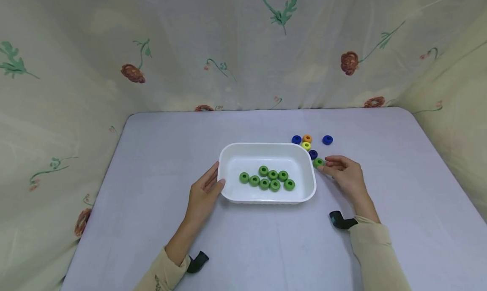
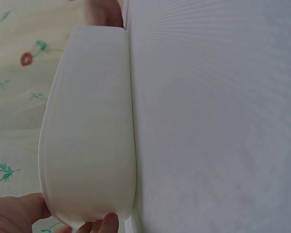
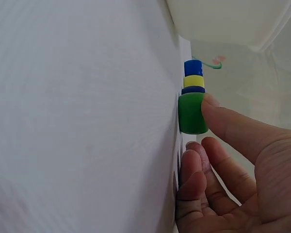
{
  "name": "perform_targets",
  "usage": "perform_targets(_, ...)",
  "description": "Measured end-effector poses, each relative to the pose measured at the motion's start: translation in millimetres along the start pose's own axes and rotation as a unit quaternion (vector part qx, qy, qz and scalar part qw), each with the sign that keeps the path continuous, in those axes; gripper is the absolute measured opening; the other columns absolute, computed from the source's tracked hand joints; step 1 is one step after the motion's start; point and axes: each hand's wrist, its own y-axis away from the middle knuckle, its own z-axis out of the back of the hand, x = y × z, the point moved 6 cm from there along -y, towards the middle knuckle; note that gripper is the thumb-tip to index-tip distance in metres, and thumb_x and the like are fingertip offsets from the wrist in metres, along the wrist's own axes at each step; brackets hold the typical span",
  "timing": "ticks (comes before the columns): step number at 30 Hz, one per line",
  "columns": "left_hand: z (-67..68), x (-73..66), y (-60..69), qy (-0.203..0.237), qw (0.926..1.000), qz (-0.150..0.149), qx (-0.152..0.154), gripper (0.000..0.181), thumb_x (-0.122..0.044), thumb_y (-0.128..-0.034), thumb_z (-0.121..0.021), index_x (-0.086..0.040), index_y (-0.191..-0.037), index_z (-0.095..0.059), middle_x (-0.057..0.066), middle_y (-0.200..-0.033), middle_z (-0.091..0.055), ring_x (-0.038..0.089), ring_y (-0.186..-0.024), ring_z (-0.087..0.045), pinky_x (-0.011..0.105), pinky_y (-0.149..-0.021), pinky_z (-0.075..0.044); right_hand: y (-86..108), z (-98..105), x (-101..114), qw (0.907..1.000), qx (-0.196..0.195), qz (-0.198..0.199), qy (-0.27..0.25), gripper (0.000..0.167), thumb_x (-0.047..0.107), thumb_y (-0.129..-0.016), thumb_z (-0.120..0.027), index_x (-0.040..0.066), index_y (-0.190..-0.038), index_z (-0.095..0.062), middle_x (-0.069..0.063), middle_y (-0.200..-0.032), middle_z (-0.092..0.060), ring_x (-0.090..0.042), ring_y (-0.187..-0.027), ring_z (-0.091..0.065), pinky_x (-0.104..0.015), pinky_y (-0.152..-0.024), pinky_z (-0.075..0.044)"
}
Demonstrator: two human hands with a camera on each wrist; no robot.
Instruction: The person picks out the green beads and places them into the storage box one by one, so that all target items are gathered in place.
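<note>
A white tray [image 1: 266, 152] stands on the table with several green beads [image 1: 272, 175] in it. My left hand [image 1: 203, 198] grips the tray's left end, thumb at the rim and fingers against the outer wall. In the left wrist view, the tray's long side [image 2: 89, 121] hides the beads. Just off the tray's right end, my right hand [image 1: 345, 175] is at a single green bead [image 1: 318, 163] on the table. In the right wrist view the thumb [image 3: 223, 116] touches that green bead [image 3: 192, 114], while the other fingers [image 3: 191, 184] are loosely bent, apart from it.
Behind the right hand's bead lie a dark blue bead [image 1: 313, 154], a yellow bead [image 1: 306, 146], an orange bead [image 1: 307, 138] and a blue bead [image 1: 296, 140], close together. Another blue bead [image 1: 327, 140] lies apart to the right. A flowered curtain [image 1: 243, 50] hangs behind the white-covered table [image 1: 243, 244].
</note>
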Motion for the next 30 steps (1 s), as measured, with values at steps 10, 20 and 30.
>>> perform_targets(10,1.6,0.7,-0.8,0.0,1.0,0.0,-0.003,0.054,-0.014,-0.0973,-0.065,-0.019,-0.149,-0.049,0.004,-0.154,-0.049,0.02,-0.141,-0.051,0.02,-0.108,-0.048,0.9,-3,11,0.999,0.0,0.031,0.031,0.049,0.031,-0.088,-0.078,0.006,-0.128,-0.065,-0.013,-0.116,-0.067,-0.01,-0.091,-0.055,-0.007,-0.069,-0.047)
perform_targets(20,1.5,2.2,-0.4,0.002,1.0,-0.004,-0.001,0.055,-0.015,-0.0973,-0.065,-0.019,-0.149,-0.048,0.005,-0.154,-0.049,0.02,-0.141,-0.051,0.021,-0.108,-0.048,-0.1,-6,14,0.9983,0.005,0.034,0.047,0.048,0.03,-0.09,-0.075,0.004,-0.129,-0.064,-0.015,-0.115,-0.065,-0.017,-0.093,-0.053,-0.01,-0.066,-0.044)
perform_targets(30,0.0,2.7,-1.4,0.006,1.0,-0.004,0.0,0.054,-0.014,-0.0969,-0.065,-0.019,-0.149,-0.049,0.005,-0.154,-0.05,0.019,-0.14,-0.052,0.021,-0.108,-0.049,1.0,-4,12,0.9983,0.005,0.023,0.053,0.05,0.033,-0.092,-0.072,0.003,-0.13,-0.062,-0.016,-0.118,-0.065,-0.019,-0.098,-0.054,-0.008,-0.068,-0.044)
